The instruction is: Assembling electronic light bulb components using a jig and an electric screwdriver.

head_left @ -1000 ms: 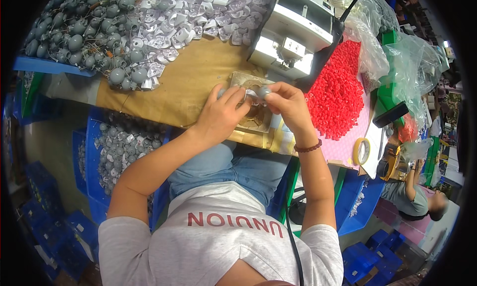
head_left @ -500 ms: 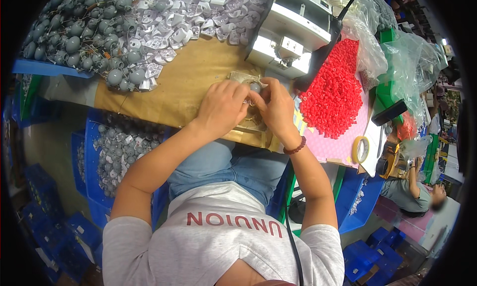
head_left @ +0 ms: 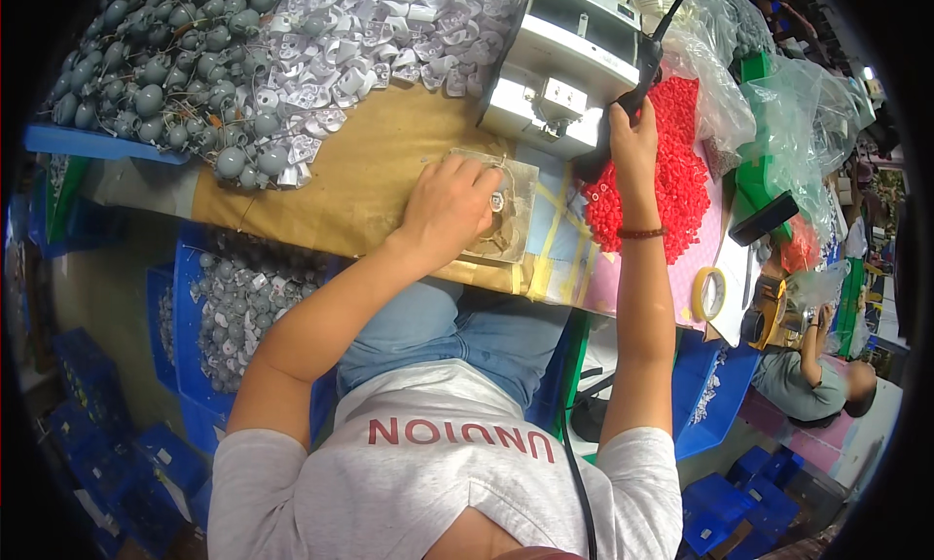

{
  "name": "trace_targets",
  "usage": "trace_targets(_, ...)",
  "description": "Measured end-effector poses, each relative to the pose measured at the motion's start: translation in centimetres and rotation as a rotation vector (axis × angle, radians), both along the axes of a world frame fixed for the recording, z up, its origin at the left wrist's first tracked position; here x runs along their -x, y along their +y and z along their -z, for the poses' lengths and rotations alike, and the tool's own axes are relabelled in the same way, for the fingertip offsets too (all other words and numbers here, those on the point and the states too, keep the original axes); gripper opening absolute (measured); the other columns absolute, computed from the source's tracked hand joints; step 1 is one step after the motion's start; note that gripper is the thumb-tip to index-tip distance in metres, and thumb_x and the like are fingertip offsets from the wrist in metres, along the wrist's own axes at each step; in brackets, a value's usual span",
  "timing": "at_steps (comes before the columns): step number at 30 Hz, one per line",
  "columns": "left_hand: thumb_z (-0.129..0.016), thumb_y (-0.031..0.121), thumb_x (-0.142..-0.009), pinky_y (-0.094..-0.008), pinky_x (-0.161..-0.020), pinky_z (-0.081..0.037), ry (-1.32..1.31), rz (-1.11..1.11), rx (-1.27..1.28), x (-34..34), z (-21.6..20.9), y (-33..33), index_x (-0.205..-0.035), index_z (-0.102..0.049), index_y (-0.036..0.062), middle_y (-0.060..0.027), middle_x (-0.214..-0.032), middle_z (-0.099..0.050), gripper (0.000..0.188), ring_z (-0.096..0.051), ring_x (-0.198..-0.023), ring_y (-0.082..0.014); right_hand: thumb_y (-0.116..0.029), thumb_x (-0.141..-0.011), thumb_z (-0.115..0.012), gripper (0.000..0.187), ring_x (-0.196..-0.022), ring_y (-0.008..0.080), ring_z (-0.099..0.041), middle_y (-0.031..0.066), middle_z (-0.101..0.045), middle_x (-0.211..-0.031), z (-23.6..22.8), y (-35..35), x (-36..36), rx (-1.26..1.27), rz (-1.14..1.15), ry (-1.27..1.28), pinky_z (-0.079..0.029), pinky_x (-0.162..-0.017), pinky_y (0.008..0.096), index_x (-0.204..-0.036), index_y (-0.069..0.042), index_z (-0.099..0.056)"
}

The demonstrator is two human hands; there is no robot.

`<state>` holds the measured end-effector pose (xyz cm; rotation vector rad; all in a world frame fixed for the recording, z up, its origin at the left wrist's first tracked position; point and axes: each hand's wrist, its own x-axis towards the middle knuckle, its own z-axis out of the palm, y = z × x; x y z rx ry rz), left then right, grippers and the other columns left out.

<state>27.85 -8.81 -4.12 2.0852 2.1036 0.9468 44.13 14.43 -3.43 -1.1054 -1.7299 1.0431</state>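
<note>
A small pale part with a round centre [head_left: 498, 202] is seated in a square, tan block with a hollowed middle [head_left: 521, 182], and is touched by the left hand [head_left: 449, 208], whose fingers are bent and gathered; whether it is pinched cannot be told. The right hand [head_left: 634, 137] is closed in around a slim black rod-like object [head_left: 653, 50] beside the heap of red plastic pieces [head_left: 678, 142]; its grip is partly hidden. The part is best kept level, with fingertips clear of its centre.
</note>
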Motion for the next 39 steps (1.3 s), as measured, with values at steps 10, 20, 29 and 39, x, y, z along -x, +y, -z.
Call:
trace_targets(10, -0.073, 0.008, -0.074, -0.0411, -0.077, -0.051, -0.074, -0.018, -0.028, 0.2, 0.1, -0.3, -0.110, -0.064, 0.0066, -0.0089, -0.093, -0.059, 0.038, -0.058, -0.090, -0.0300, 0.003, -0.087, -0.073, 0.047, -0.074, 0.0176, -0.070, 0.0102, -0.069, -0.086, -12.6, -6.1, 2.4, -0.185, -0.232, 0.774, -0.056, -0.071, 0.0289, -0.125, 0.004, -0.045)
trace_targets(20, -0.074, 0.009, -0.073, -0.0424, -0.078, -0.052, -0.066, -0.016, -0.017, 0.1, 0.5, -0.1, -0.112, -0.064, 0.0061, -0.0107, -0.096, -0.062, 0.041, -0.059, -0.092, -0.0315, -0.009, -0.085, -0.075, 0.014, -0.058, 0.0113, -0.061, 0.0023, -0.062, -0.066, -10.1, -6.6, 8.3, 0.075, -0.116, 0.524, -0.050, -0.057, 0.0268, -0.083, 0.000, -0.065)
trace_targets(29, -0.073, 0.010, -0.073, -0.0420, -0.076, -0.053, -0.082, -0.026, -0.036, 0.1, 0.3, -0.4, -0.110, -0.063, 0.0055, -0.0108, -0.095, -0.062, 0.039, -0.060, -0.092, -0.0320, -0.003, -0.079, -0.075, 0.036, -0.063, 0.0123, -0.062, 0.0039, -0.065, -0.071, -10.9, -9.6, 6.9, 0.076, -0.355, 0.378, -0.050, -0.062, 0.0274, -0.106, 0.004, -0.052)
trace_targets(39, -0.072, 0.012, -0.073, -0.0417, -0.071, -0.052, -0.057, -0.043, -0.084, 0.0, 0.5, -0.1, -0.092, -0.058, 0.0051, -0.0083, -0.090, -0.059, 0.025, -0.059, -0.088, -0.0293, 0.004, -0.081, -0.076, 0.016, -0.063, 0.0074, -0.059, -0.0008, -0.064, -0.072, -8.8, -12.7, 6.4, 0.028, -0.399, 0.507, -0.047, -0.059, 0.0231, -0.081, -0.003, -0.062)
